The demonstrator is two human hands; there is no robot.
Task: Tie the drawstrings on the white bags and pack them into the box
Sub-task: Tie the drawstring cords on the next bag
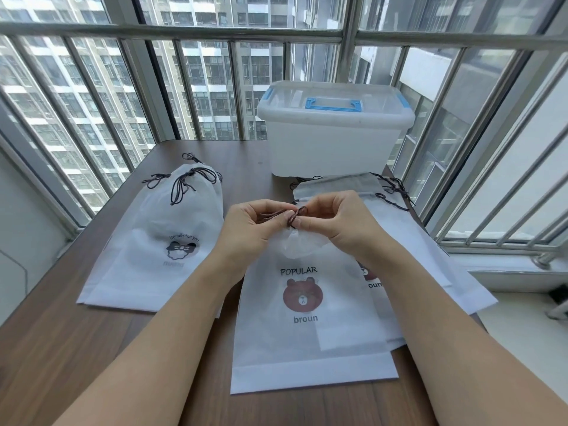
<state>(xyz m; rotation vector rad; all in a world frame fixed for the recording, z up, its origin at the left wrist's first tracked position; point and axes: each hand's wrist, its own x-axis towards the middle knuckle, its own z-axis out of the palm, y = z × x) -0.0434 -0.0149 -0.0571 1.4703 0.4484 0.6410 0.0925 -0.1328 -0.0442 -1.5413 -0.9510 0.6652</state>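
- Fingers of the left hand [252, 221] and right hand [335, 218] pinch the dark braided drawstring [295, 215] between them, mid-knot; both hands equally close.
- Just below lies the white frosted bear-print bag [307, 333], long axis running away across the brown wood-grain worktop [92, 364].
- Beyond, well apart, the translucent plastic box with blue handle [333, 130] stands lidded.

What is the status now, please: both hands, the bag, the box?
Left hand and right hand pinching dark drawstring of white bear-print bag. Translucent plastic box lid closed, blue handle. Nothing blocking.
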